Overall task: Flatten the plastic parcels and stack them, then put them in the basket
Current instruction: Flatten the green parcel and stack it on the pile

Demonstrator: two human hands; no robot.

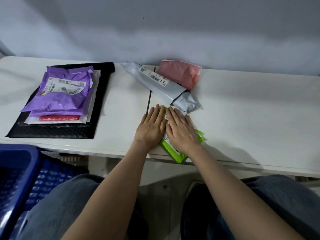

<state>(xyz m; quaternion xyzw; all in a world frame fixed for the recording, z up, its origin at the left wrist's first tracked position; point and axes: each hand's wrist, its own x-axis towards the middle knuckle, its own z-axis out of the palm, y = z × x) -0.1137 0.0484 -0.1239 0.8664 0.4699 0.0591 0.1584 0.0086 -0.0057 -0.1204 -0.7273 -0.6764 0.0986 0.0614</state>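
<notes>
Palms flat, fingers straight: my left hand (150,127) and right hand (181,129) press the green parcel (174,151) at the tabletop's (242,118) near edge.

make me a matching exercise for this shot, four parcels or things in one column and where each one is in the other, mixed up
Things
1. green parcel
2. purple parcel
3. pink parcel
4. blue basket

Places
A. top of the stack on the black mailer
B. below the table edge, lower left of the view
C. against the wall, behind the grey parcel
D. under the left hand and right hand, both pressing flat

Pairs: 1-D, 2-A, 3-C, 4-B
</notes>
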